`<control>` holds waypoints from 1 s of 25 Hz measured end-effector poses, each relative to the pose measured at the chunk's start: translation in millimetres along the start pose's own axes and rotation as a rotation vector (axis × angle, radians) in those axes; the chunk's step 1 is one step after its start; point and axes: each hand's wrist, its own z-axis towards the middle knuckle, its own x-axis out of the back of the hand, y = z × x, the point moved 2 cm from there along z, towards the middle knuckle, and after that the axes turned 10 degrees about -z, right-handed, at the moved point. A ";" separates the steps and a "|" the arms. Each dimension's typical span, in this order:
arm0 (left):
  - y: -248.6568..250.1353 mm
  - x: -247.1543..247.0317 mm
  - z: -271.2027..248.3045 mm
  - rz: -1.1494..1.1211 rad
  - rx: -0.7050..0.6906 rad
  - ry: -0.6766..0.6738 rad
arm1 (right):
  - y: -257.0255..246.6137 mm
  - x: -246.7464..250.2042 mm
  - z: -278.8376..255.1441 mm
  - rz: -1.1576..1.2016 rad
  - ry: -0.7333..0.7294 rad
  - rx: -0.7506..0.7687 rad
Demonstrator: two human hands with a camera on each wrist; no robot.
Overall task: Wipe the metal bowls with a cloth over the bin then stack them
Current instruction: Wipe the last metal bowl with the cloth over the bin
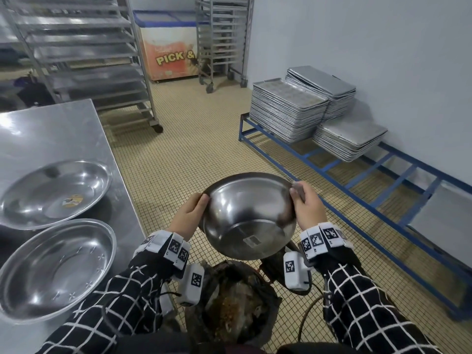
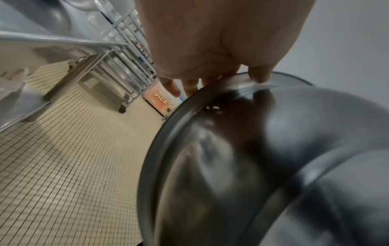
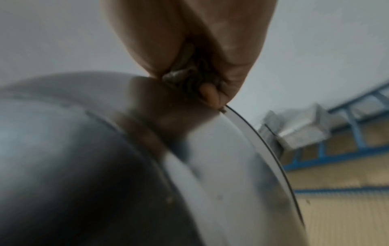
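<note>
left hand (image 1: 190,215) pinches the bowl (image 1: 249,217) by its left rim while the right hand (image 1: 307,204) clamps a scrunched cloth (image 1: 298,189) onto the right rim, bowl tipped toward me over the bin (image 1: 237,305). thin stiff steel, looks light but slick, so i'd grip the rolled rim and not the smooth wall.

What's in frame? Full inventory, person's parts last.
held round steel bowl: 1, silver, tilted over the bin
shallow steel bowls: 2, silver, side by side on the table, unstacked
steel table: 1, silver, left
black-lined waste bin: 1, dark, below the held bowl
grey cloth: 1, pinched at the held bowl's right rim
baking tray stacks: 3, silver, on the blue floor frame
wheeled tray racks: 2, silver, back
orange chest freezer: 1, back wall
left hand: grip on the left rim
right hand: grip on cloth and rim
</note>
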 end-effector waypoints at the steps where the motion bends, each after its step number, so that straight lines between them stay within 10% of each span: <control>1: 5.1 -1.2 -2.2 0.030 -0.032 -0.034 | -7.8 0.5 3.1 -0.116 -0.017 0.074; 6: 37.8 -30.1 -3.7 0.268 -0.134 -0.180 | -42.2 -19.2 2.5 -0.560 -0.096 0.447; 15: 33.1 -26.1 10.6 -0.070 0.036 0.037 | -50.4 -65.0 -58.0 -0.532 0.191 0.522; 19: 39.7 -25.6 2.6 -0.051 0.017 -0.016 | -16.6 -47.8 -29.8 -0.241 0.089 0.005; 25: 39.6 -14.2 5.1 -0.139 -0.148 -0.071 | 6.6 -16.6 -10.6 0.817 -0.329 -0.764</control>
